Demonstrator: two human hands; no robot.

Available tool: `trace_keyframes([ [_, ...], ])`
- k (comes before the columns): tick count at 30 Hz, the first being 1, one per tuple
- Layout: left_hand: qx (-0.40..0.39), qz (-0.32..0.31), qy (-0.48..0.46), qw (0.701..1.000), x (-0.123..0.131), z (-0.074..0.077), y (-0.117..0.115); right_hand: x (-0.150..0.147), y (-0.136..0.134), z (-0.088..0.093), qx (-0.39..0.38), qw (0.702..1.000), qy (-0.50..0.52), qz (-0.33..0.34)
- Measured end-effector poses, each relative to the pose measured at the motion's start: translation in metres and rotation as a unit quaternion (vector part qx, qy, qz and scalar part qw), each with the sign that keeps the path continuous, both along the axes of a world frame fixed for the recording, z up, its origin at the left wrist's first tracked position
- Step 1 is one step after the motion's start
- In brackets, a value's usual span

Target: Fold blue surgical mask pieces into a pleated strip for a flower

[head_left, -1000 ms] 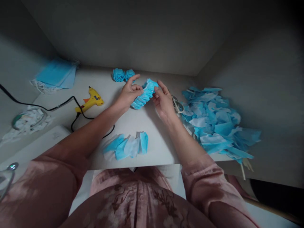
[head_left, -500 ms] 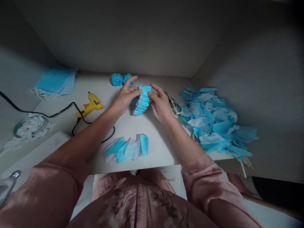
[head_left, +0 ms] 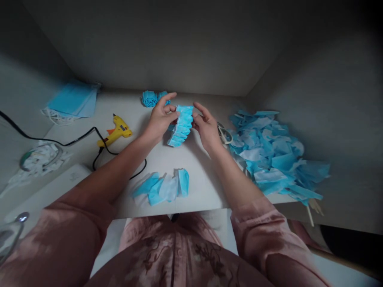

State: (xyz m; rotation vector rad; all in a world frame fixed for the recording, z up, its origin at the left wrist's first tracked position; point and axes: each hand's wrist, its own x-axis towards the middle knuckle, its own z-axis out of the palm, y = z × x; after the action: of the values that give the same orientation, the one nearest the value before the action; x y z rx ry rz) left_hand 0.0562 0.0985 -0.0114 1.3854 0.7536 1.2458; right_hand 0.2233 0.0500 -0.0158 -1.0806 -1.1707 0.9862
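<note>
A pleated strip of light blue mask fabric (head_left: 182,126) is held up over the middle of the white table, its lower end curving to the left. My left hand (head_left: 161,119) pinches the strip's upper left edge between thumb and finger, the index finger raised. At its upper right edge is my right hand (head_left: 206,126), closed on it with thumb and fingertips, the index finger stretched out. Behind my left hand lie two rolled blue fabric rosettes (head_left: 149,98), one partly covered by the fingers. Nearer to me, several loose blue and white fabric pieces (head_left: 167,186) lie near the table's front edge.
On the left are a yellow glue gun (head_left: 115,130) with a black cord, a stack of blue face masks (head_left: 72,100) and a heap of white scraps (head_left: 42,157). Scissors (head_left: 225,134) lie right of my right hand, beside a large pile of blue fabric pieces (head_left: 266,151).
My right hand has shifted slightly right and up along the strip's edge. The strip is turned a little, showing its pleats more broadly. The whole view has shifted slightly.
</note>
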Motion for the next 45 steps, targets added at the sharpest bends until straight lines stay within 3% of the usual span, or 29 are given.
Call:
trace_keyframes([
  [7, -0.017, 0.028, -0.031, 0.999, -0.001, 0.001, 0.001, -0.006, -0.005, 0.006, -0.009, 0.999, 0.033, 0.037],
  [15, -0.067, -0.018, -0.037, 0.997, 0.002, 0.012, -0.011, -0.007, -0.003, 0.004, -0.006, 0.998, 0.057, 0.005],
  [22, -0.043, -0.034, -0.01, 0.998, 0.0, 0.008, -0.008, -0.006, -0.003, 0.003, 0.0, 0.999, 0.052, -0.008],
  [31, -0.054, 0.018, -0.043, 0.997, -0.003, 0.01, -0.002, -0.002, -0.005, 0.01, -0.036, 0.996, 0.082, 0.03],
  [37, -0.072, -0.013, -0.059, 0.996, 0.0, 0.01, -0.007, -0.001, -0.003, 0.006, -0.001, 0.998, 0.063, 0.021],
  [45, -0.063, -0.027, -0.04, 0.997, 0.002, 0.006, -0.007, 0.001, -0.003, 0.006, -0.011, 0.998, 0.057, 0.015],
])
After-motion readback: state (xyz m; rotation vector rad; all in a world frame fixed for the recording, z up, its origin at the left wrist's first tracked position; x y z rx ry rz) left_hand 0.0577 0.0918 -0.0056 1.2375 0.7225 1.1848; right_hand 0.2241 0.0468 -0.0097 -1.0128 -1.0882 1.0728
